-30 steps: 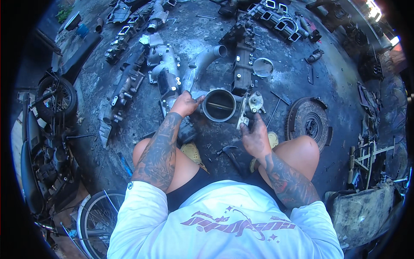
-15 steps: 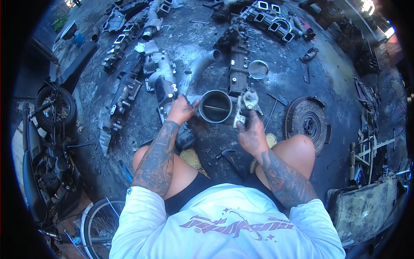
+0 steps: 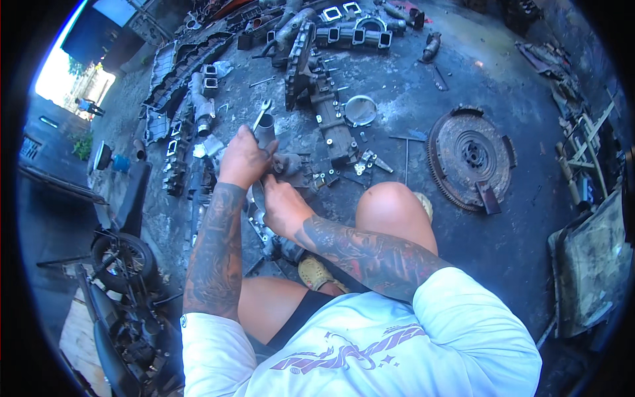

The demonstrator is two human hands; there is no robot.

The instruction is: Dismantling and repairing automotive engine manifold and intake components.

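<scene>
A spanner (image 3: 262, 112) sticks up from my left hand (image 3: 245, 159), its open jaw pointing away from me. Just below the spanner shows the round mouth of a grey metal pipe (image 3: 266, 129), with its flanged body (image 3: 291, 165) beyond my fingers. My right hand (image 3: 284, 206) is closed close beside my left, apparently around the pipe's near part; my fingers hide the exact grip. A small silver bracket (image 3: 372, 161) lies on the floor to the right, beyond my knee.
A toothed flywheel (image 3: 471, 155) lies at the right, near a T-handle wrench (image 3: 407, 149). Several engine manifolds (image 3: 354, 36) are spread at the far side. A round metal ring (image 3: 360, 110) lies mid-floor. A motorcycle (image 3: 119, 264) stands at the left.
My hands have come together toward the left. The silver bracket has left my right hand and lies on the floor. A spanner now shows in my left hand. The view has turned.
</scene>
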